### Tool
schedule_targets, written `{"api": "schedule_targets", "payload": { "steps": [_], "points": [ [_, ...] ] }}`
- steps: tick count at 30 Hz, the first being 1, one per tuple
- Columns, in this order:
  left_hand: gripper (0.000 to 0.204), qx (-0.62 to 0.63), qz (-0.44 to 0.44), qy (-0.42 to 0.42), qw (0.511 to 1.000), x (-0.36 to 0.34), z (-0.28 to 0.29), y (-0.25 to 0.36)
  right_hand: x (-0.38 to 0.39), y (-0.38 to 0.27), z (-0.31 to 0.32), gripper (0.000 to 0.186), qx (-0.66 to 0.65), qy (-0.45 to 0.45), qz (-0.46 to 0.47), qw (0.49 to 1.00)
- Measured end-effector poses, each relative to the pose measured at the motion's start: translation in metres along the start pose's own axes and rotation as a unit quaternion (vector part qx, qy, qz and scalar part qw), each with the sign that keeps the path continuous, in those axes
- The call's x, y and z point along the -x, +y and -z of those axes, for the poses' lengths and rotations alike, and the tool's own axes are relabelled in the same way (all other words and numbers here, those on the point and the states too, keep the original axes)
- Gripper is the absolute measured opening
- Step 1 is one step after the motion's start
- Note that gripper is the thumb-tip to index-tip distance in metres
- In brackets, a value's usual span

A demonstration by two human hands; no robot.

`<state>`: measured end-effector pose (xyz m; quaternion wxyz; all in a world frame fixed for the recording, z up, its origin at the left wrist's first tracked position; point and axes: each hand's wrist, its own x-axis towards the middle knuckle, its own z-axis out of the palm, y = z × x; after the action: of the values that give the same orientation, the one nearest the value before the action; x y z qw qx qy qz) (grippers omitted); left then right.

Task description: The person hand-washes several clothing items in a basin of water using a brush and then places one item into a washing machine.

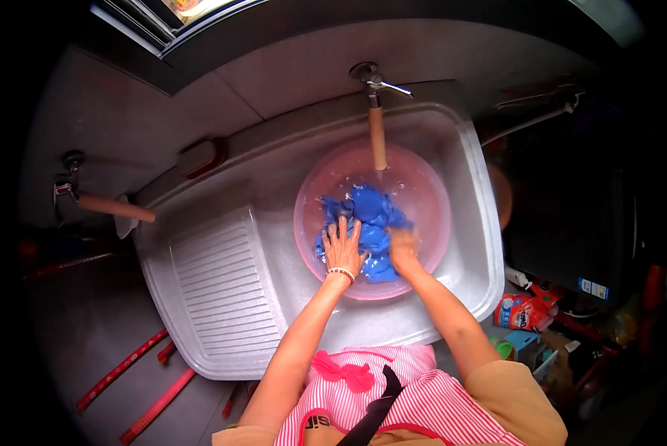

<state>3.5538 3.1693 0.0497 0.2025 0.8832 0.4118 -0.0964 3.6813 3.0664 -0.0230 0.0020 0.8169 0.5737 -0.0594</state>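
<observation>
Fingers [342, 229] of the left hand [343, 251] are spread wide and lie on top of the wet blue cloth [376, 236], not curled around it. That flat hand looks good for stopping the cloth from sliding about. The right hand [404, 250] is at the right side of the cloth, but it is blurry. Its fingers look bent, and I cannot tell if they pinch any cloth.

The blue cloth is in the middle of the pink basin [436, 186], in what looks like water. The basin's round wall probably keeps the water and the cloth together in one spot. All around the basin is the big gray sink [484, 223], which can likely catch splashes. A tap [374, 80] is on the far side of the basin, and its tan tube [377, 137] hangs over the basin, maybe so water can drop right in. Left of the basin is a bumpy ribbed board [222, 290]. On the near side of the basin is a pink striped apron [415, 394], which may help against drips.
</observation>
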Motion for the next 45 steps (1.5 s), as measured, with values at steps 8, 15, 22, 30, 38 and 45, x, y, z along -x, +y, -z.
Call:
{"api": "schedule_targets", "payload": {
  "steps": [8, 15, 22, 30, 38, 45],
  "points": [
    [0.058, -0.049, -0.016, -0.152, 0.987, -0.026, 0.000, -0.007, -0.010, 0.011, -0.033, 0.013, 0.030, -0.091, -0.051, 0.994],
    [0.052, 0.216, 0.031, -0.062, 0.974, 0.005, 0.007, -0.026, -0.030, 0.010, 0.059, 0.041, -0.125, -0.167, -0.145, 0.967],
    [0.083, 0.701, 0.319, -0.163, 0.616, 0.047, 0.050, -0.024, -0.025, -0.016, 0.220, 0.041, -0.442, 0.038, -0.015, 0.896],
    [0.092, 0.894, 0.134, -0.318, 0.287, 0.062, 0.089, -0.005, 0.014, -0.055, 0.318, 0.043, -0.460, 0.071, 0.266, 0.844],
    [0.084, 0.894, 0.097, -0.323, 0.294, 0.053, 0.090, -0.001, 0.062, -0.095, 0.316, 0.043, -0.481, -0.087, 0.422, 0.764],
    [0.061, 0.889, 0.092, -0.285, 0.346, 0.065, 0.063, -0.019, 0.016, -0.072, 0.330, 0.027, -0.568, -0.100, 0.349, 0.738]
  ]
}}
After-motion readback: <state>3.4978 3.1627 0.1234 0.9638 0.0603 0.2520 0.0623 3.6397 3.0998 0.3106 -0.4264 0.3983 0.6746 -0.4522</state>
